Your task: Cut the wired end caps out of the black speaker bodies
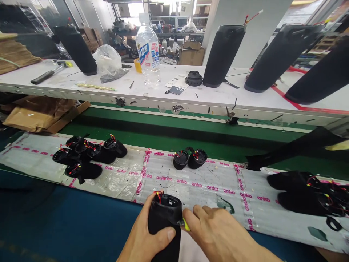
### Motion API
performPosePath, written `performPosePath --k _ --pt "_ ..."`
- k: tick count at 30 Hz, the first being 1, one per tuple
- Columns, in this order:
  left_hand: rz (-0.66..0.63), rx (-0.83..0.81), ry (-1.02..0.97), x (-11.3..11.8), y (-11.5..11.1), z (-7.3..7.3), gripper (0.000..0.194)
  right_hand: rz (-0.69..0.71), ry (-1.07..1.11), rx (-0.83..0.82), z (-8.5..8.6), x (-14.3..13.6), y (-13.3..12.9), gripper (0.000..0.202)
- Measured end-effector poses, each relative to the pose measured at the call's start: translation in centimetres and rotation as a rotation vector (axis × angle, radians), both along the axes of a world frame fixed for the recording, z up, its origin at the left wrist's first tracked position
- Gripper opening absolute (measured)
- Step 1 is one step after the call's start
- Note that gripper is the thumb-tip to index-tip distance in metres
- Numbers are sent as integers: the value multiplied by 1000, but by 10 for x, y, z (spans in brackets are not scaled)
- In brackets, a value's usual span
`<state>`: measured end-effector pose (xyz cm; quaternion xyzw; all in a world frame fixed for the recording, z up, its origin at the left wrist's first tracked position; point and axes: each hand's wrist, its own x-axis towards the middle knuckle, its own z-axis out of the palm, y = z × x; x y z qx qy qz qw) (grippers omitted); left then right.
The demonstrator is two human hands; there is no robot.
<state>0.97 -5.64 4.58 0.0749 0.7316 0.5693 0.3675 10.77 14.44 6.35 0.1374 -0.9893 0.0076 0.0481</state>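
A black fabric-covered cylinder (pixel 164 242) stands at the bottom centre, its hollow plastic top facing up with red wires at the rim. My left hand (pixel 148 233) is wrapped round its left side, the thumb lying across the front. My right hand (pixel 215 229) is closed on a small yellow-handled tool (pixel 185 224) at the cylinder's right side. The tool's dark tip touches the cylinder just below the plastic rim. Most of the handle is hidden in my fingers.
Similar cylinders lie on the taped board (pixel 174 189) at left (pixel 84 170), centre (pixel 180 159) and right (pixel 302 202). The white shelf (pixel 114 78) behind holds a water bottle (pixel 148 54), a plastic bag (pixel 107 60), a hammer (pixel 47 74) and several upright cylinders (pixel 223 54).
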Motion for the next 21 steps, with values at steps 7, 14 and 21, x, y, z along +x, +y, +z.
performPosePath --k 7,14,21 --pt "19 -20 35 -1 6 2 87 25 -112 -7 -4 -3 0 30" --pt "-8 230 -296 -11 5 -3 80 -310 -192 -616 -3 2 7 7" --pt "-40 168 -175 -13 6 -4 77 -188 -110 -376 -14 0 -2 21"
